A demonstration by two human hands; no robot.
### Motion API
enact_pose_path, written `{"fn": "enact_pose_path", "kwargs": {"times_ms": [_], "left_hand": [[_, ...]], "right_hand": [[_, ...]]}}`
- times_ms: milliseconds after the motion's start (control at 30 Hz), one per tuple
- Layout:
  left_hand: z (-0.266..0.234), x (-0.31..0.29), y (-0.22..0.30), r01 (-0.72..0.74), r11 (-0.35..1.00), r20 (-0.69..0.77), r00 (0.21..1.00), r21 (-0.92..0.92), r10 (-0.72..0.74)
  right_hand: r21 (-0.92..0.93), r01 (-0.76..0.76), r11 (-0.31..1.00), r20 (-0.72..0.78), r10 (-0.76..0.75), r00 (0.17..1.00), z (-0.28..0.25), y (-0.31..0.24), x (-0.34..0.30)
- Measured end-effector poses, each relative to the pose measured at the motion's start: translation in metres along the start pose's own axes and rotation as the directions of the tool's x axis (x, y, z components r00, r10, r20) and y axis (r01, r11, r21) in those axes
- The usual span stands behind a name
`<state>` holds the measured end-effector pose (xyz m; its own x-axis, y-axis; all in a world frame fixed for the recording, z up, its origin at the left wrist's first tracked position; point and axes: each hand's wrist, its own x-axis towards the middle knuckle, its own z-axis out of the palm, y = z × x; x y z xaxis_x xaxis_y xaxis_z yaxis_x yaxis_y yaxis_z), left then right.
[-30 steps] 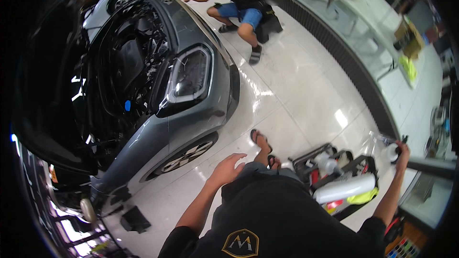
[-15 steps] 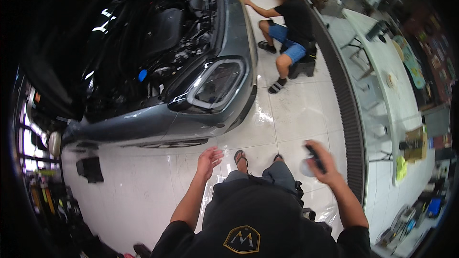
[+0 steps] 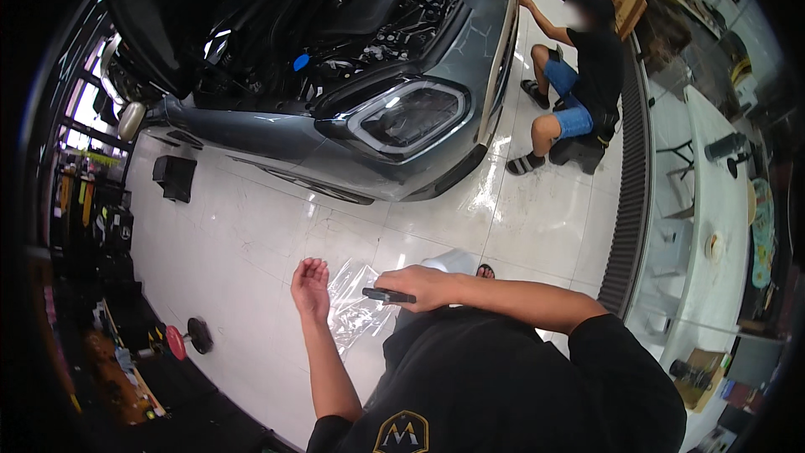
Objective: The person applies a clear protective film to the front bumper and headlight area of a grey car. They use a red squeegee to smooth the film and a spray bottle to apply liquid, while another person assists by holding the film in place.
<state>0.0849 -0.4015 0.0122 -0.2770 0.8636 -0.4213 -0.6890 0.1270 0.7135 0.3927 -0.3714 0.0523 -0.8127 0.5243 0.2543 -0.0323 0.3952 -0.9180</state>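
Observation:
My right hand (image 3: 426, 287) grips a spray bottle by its neck, with the black trigger head (image 3: 390, 294) pointing left. A whitish part of the bottle (image 3: 453, 261) shows beyond the hand. My right forearm crosses in front of my body. To its left, my left hand (image 3: 311, 287) is raised and holds nothing, its fingers loosely curled and apart. Clear crinkled plastic film (image 3: 352, 306) shows between the hands and below them; I cannot tell whether it is touched. Ahead stands a dark grey car (image 3: 302, 147) with its hood up and headlight (image 3: 409, 117) facing me.
A co-worker (image 3: 591, 59) sits on a low black stool (image 3: 579, 153) at the car's front, both hands at the bumper. A dark floor grate (image 3: 631, 193) and a long white table (image 3: 713, 226) run along the right. A black box (image 3: 174, 178) stands left on the tiles (image 3: 243, 260).
My view has turned left, so the car and co-worker sit further right. My right hand has swung left across my body with the spray bottle, close to my left hand.

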Motion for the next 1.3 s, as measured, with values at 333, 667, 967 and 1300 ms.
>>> {"fn": "enact_pose_path", "kwargs": {"times_ms": [333, 667, 967, 1300], "left_hand": [[0.023, -0.034, 0.008, -0.061, 0.97, -0.128, 0.987, 0.233, 0.093], [-0.016, -0.06, -0.022, -0.115, 0.92, -0.294, 0.927, 0.373, 0.235], [-0.036, -0.146, -0.056, 0.323, 0.664, -0.574, 0.795, 0.675, 0.196], [0.013, -0.187, -0.139, 0.332, 0.642, -0.543, 0.825, 0.691, 0.157]], "right_hand": [[-0.124, -0.213, 0.969, 0.047, 0.22, 0.974, -0.002, -0.002, 0.004], [-0.047, -0.167, 0.985, -0.742, 0.078, 0.666, -0.084, 0.048, 0.003], [0.041, -0.311, 0.949, -0.74, 0.238, 0.629, -0.197, 0.101, 0.014], [0.179, -0.365, 0.913, -0.691, 0.381, 0.614, -0.263, 0.157, -0.084]]}}
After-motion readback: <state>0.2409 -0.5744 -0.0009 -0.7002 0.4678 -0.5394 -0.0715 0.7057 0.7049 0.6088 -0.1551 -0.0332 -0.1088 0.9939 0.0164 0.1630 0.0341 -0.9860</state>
